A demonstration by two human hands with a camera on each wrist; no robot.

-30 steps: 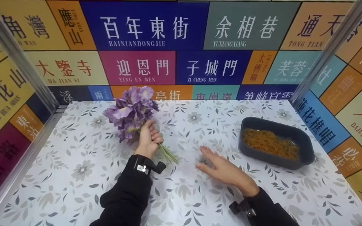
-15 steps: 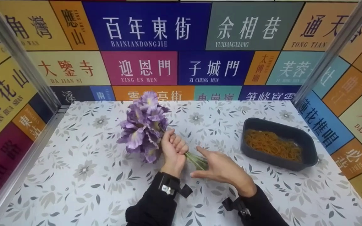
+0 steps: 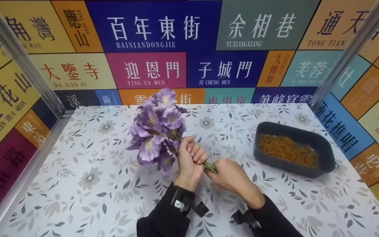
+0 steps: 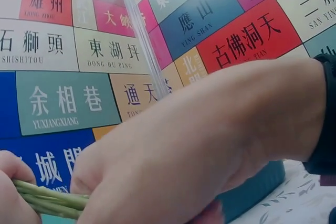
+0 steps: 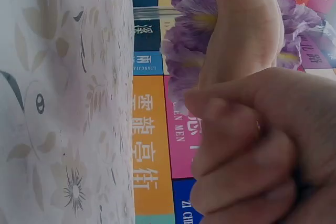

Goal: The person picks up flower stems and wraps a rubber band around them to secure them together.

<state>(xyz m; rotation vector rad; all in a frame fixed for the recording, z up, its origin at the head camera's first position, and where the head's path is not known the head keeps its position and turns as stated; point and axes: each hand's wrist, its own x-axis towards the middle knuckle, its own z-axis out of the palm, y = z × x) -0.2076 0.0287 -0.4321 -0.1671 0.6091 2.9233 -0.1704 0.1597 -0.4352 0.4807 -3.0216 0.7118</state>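
Flowers are leaning left of the tub, left hand gripping, right hand clasping stems, likely keeping them bundled.

We see a white tabletop patterned in soft grey, with open-petalled printed flowers and scattered printed leaves. Resting directly on it, upright, is a dark, round-cornered container, its long sides slanting. To the container's right, we find the tabletop's edge near; behind it, the far edge lies a little further off. Left of the container, we see the patterned surface stretch widely, and it also extends in front of it.
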